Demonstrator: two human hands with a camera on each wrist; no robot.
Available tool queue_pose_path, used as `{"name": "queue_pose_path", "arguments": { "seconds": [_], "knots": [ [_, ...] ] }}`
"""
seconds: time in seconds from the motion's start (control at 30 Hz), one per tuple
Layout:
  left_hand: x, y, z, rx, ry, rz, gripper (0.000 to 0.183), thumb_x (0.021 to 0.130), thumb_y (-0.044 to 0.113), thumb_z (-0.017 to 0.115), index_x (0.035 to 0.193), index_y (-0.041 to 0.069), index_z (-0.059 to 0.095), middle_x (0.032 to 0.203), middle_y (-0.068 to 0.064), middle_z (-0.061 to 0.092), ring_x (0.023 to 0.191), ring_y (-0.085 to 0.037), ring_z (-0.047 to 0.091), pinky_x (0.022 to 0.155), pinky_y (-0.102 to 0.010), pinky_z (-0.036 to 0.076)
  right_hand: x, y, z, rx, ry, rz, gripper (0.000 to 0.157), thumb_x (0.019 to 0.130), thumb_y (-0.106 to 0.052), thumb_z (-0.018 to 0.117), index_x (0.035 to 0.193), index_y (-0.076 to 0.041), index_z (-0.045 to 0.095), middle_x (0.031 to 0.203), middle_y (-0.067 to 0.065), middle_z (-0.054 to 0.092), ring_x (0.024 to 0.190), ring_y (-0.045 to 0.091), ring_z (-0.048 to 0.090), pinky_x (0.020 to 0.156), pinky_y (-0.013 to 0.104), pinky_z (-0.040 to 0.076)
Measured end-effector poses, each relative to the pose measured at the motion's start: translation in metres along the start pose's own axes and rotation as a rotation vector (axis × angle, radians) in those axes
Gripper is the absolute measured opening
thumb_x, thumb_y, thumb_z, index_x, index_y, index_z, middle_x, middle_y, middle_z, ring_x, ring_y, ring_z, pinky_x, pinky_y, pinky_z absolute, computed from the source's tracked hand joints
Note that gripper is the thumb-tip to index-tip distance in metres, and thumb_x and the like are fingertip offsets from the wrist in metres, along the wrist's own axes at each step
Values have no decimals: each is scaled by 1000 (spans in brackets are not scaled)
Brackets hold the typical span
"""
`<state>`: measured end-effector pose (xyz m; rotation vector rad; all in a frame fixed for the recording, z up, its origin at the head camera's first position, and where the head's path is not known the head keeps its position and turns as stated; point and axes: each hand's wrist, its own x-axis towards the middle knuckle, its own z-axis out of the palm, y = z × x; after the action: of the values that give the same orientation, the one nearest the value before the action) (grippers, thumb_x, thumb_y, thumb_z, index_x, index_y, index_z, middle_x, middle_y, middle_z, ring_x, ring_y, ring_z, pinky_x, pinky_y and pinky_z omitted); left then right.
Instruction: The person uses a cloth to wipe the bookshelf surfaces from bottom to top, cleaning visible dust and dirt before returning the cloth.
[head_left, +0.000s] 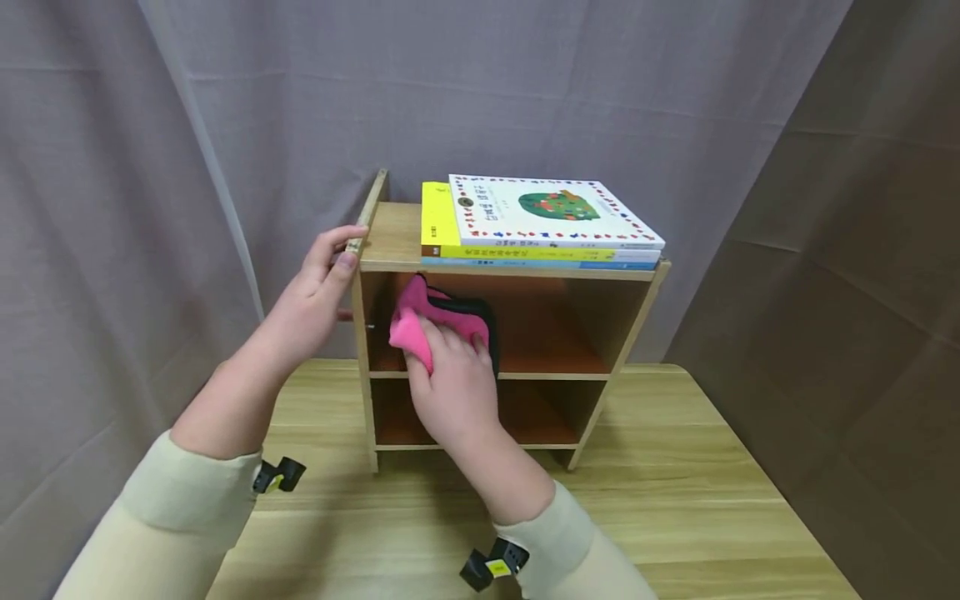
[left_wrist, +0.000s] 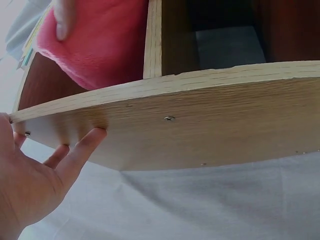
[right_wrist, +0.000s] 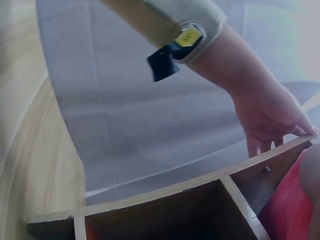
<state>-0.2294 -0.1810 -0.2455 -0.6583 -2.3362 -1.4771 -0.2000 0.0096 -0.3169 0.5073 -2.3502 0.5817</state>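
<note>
A small wooden shelf (head_left: 555, 377) stands on the table with its open front facing me. My left hand (head_left: 303, 308) grips the upper part of its left side panel (left_wrist: 225, 115), thumb by the front edge and fingers against the outer face. In the upper compartment, my right hand (head_left: 457, 387) holds a pink plush cloth (head_left: 408, 333) with black edging, bunched near the left inner wall. The left wrist view shows the cloth (left_wrist: 110, 45) close to that panel; some of my right hand's fingers are hidden there. Only a sliver of cloth (right_wrist: 287, 205) appears in the right wrist view.
Several books (head_left: 555, 208) lie stacked on the shelf's top, a white-covered one uppermost. A screw tip (right_wrist: 267, 169) sticks out of the inner left wall. Grey curtain (head_left: 525, 92) hangs behind, and the wood-grain table (head_left: 675, 467) extends around the shelf.
</note>
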Motion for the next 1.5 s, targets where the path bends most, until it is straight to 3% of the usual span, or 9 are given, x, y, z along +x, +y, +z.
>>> {"name": "queue_pose_path", "arguments": {
  "seconds": [0.17,0.37,0.57,0.77,0.93,1.13,1.27,1.5],
  "knots": [
    [-1,0,1,7,12,-9,42,98,46,28,138,35,27,140,-6,31,124,-25,36,73,-51,51,6,-2,-4,197,-2,101,41,96,-39,42,131,-22,50,116,-2,61,104,16,57,94,44,42],
    [-1,0,1,-13,2,-28,42,97,47,29,138,36,27,143,-4,28,126,-25,35,77,-53,50,13,-10,-4,521,-17,243,45,93,-54,39,128,-30,49,102,-6,56,91,12,51,72,33,49],
    [-2,2,1,5,-25,-61,43,95,52,31,137,41,25,146,0,24,128,-23,34,82,-52,49,18,-25,-12,859,-51,281,40,93,-45,45,131,-32,44,119,-10,52,104,10,50,87,28,47],
    [0,0,0,-2,-35,-60,43,95,53,32,136,41,26,144,-1,28,125,-22,37,80,-50,49,19,-42,-26,1037,-95,265,41,97,-29,44,137,-22,38,128,-5,47,118,18,47,95,33,44],
    [0,1,0,-8,-44,-52,42,96,51,32,136,41,26,142,-2,29,123,-23,39,80,-49,49,20,-45,-17,997,-99,185,44,97,-24,47,139,-19,35,128,-3,46,114,16,46,94,31,44],
    [0,1,0,-29,-58,-36,42,97,45,34,138,37,26,133,-7,37,115,-24,46,80,-50,50,24,-35,12,842,-94,98,56,92,-29,56,140,-35,30,128,-12,43,110,8,45,90,28,46],
    [0,1,-1,-20,-44,-24,42,98,45,32,138,35,26,125,-10,42,107,-25,50,78,-48,50,24,-31,19,735,-91,39,69,89,-23,60,143,-40,22,140,-13,33,119,8,41,95,29,44],
    [1,0,-5,28,-21,2,43,98,44,33,139,32,28,134,-10,39,116,-26,45,95,-49,38,25,-24,20,483,-151,-59,93,80,-9,64,146,-40,7,152,-11,12,135,10,26,100,35,39]
  ]
}}
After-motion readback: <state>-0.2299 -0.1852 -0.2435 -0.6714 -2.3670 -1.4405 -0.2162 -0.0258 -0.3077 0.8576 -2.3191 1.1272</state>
